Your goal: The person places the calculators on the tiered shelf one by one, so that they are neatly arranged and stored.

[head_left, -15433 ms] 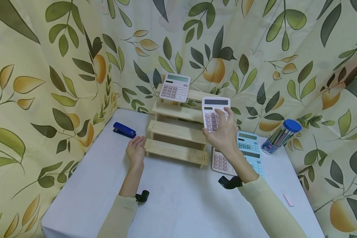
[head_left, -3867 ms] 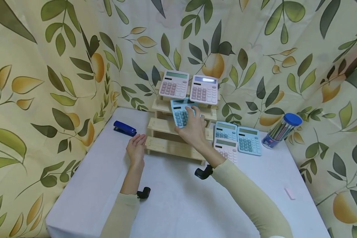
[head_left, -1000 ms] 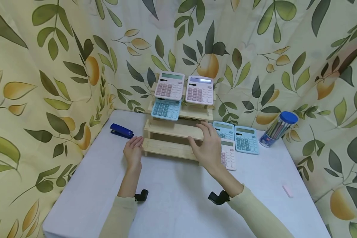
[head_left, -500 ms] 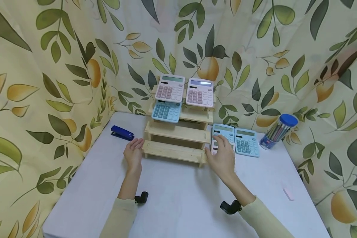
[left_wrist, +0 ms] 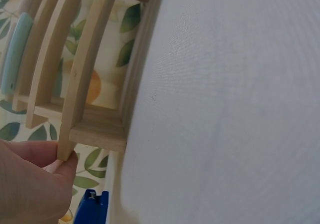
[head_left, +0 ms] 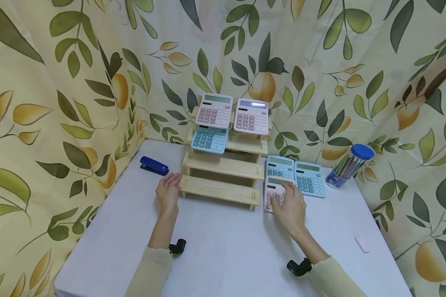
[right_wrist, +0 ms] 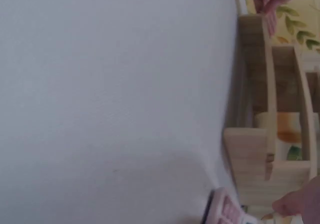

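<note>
At the lower centre of the head view, both sleeves reach out over the white desk (head_left: pixel 215 247). The right hand (head_left: pixel 290 205) lies on the pink calculator (head_left: pixel 274 193) at centre right, fingers bent over its keys and thumb at its left edge, so the lower half of the calculator is hidden; whether the fingers actually clasp it cannot be told. The right wrist view shows only a pink corner at its bottom edge and a fingertip, blurred. The left hand (head_left: pixel 168 190) rests relaxed and flat on the desk, fingertips touching the left end of the wooden stepped rack (head_left: pixel 223 165); the left wrist view confirms a finger against the rack's lowest slat. Just beyond the pink calculator lie two blue calculators (head_left: pixel 295 174), side by side. Further back, the rack holds one blue and two pink calculators.
</note>
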`<state>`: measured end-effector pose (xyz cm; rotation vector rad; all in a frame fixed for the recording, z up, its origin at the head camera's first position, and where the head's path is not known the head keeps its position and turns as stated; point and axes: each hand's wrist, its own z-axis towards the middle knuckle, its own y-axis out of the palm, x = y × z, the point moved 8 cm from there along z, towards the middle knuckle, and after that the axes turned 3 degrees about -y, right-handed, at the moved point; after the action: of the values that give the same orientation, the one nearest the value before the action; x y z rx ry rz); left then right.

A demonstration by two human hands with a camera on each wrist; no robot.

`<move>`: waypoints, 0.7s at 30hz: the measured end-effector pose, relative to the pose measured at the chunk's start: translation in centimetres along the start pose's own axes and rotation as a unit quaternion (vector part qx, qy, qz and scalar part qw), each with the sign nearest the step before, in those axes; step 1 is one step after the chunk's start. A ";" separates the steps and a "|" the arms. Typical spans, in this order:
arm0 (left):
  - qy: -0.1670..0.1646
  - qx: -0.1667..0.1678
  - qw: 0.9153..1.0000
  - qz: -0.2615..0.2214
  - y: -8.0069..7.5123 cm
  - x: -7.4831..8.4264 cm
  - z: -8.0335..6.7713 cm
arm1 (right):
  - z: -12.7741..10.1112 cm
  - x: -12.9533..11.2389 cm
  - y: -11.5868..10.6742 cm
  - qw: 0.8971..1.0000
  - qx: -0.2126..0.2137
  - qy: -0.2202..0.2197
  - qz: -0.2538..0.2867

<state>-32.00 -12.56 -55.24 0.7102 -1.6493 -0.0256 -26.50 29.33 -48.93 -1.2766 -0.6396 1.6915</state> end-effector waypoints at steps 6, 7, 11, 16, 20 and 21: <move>0.001 0.001 1.000 0.004 -0.1 0.0 0.0 | -0.3 1.8 1.6 0.997 -0.057 0.042 -0.028; 0.001 0.002 1.000 0.004 -0.1 0.0 0.0 | -0.3 2.1 1.9 0.996 -0.066 0.048 -0.034; 0.002 0.006 1.000 0.002 -0.2 0.2 -0.1 | -0.4 3.1 3.2 0.994 -0.087 0.059 -0.043; 0.006 0.011 1.000 -0.002 -0.3 0.2 0.0 | -0.3 3.4 4.0 0.993 -0.091 0.057 -0.046; 0.008 0.010 1.000 0.001 -0.2 0.2 0.0 | -0.3 3.1 4.4 0.992 -0.098 0.062 -0.046; 0.008 0.010 1.000 0.002 -0.2 0.2 0.0 | -0.2 3.0 4.5 0.992 -0.100 0.065 -0.047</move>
<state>-31.96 -12.79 -55.14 0.7205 -1.6374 -0.0017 -28.01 29.86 -54.06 -1.4606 -0.7936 1.4842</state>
